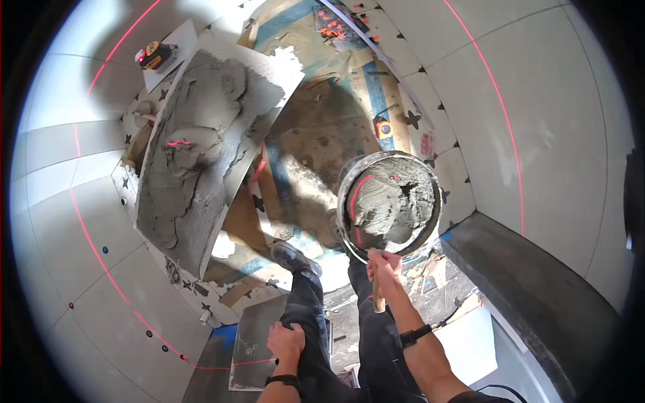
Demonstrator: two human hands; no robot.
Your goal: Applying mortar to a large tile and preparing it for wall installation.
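Note:
My right hand (385,267) is closed round the wooden handle (379,301) of a tool at the near rim of a bucket (344,225); the tool's working end cannot be made out. Grey mortar (396,201) nearly fills the bucket, its surface rough with a dark hollow. My left hand (286,340) lies on my left thigh, fingers bent over it and holding nothing. To the left, a large tilted tile (285,87) bears a thick, uneven coat of grey mortar (195,148), heaped in the middle.
A yellow and black laser level (156,56) stands at the back left, casting red lines over the walls. An orange tape measure (383,129) lies beyond the bucket. Black cross-shaped spacers (412,120) dot the floor tiles. A dark ledge (531,282) runs along the right.

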